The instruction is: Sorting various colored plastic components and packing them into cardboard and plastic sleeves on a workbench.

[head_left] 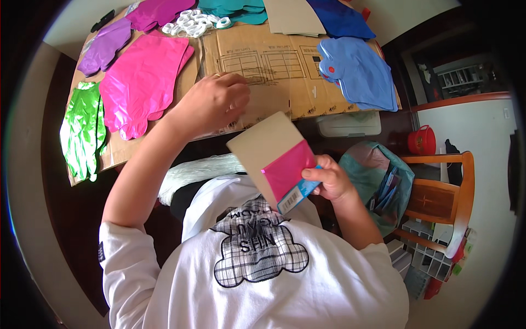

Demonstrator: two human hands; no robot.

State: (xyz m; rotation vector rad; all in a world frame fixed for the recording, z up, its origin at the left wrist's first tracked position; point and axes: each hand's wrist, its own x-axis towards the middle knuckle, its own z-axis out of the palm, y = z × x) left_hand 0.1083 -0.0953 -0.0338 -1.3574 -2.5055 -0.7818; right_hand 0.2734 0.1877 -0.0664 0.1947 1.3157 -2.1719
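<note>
My right hand (333,179) grips a beige cardboard card (268,140) by its lower right side, thumb on top. Against the card lies a folded piece of shiny pink foil (289,169), with a blue label strip (298,196) along its lower edge. Over the near edge of the cardboard-covered table, my left hand (223,100) is curled, its fingers bent inward. Whatever those fingers may hold is hidden from view. Left of that hand are flat pink foil sheets (143,77), apparently uninflated balloons.
Flat foil pieces in green (83,131), purple (107,46), teal (238,8) and light blue (361,74) ring the table. White ribbon rolls (193,23) and beige cards (293,16) lie at the back. White strands (200,172) cross my lap. A wooden chair (438,197) stands right.
</note>
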